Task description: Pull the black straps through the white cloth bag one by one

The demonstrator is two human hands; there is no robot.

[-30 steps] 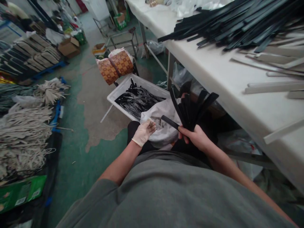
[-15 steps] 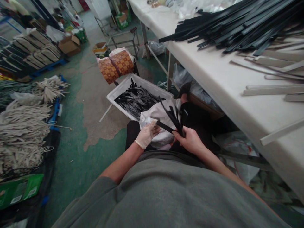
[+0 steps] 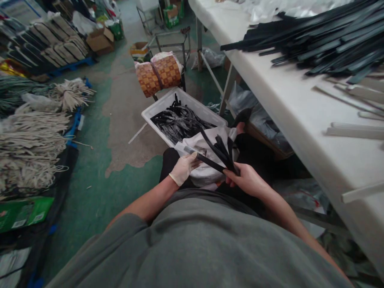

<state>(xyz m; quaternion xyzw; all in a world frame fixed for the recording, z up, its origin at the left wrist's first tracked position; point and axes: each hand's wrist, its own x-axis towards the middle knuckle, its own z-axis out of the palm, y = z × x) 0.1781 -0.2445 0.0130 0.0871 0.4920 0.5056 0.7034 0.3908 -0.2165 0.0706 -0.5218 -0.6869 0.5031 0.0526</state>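
My left hand [image 3: 183, 169], in a pale thin glove, pinches one end of a black strip [image 3: 210, 161]; a clear plastic sleeve [image 3: 182, 149] sticks out past the fingers around that end. Bare, my right hand [image 3: 244, 178] is closed on the strip's other end and on a fan of several more black strips [image 3: 221, 151] pointing up and away. Both hands are over my lap, above a white bag [image 3: 207, 138]. Just beyond stands a white plastic tub [image 3: 146, 116] with a heap of black strips in it.
At my right a white table [image 3: 288, 94] bears a pile of long black strips [image 3: 312, 40] and several pale ones. A checkered roll [image 3: 160, 76] is behind the tub. Bundles of cream cords [image 3: 33, 136] lie at the left. A cardboard box [image 3: 100, 40] stands farther back.
My view has turned a little, so surroundings shift right. More of the clear sleeve shows beyond my left fingers, which have moved slightly along the strip; my right hand keeps its hold.
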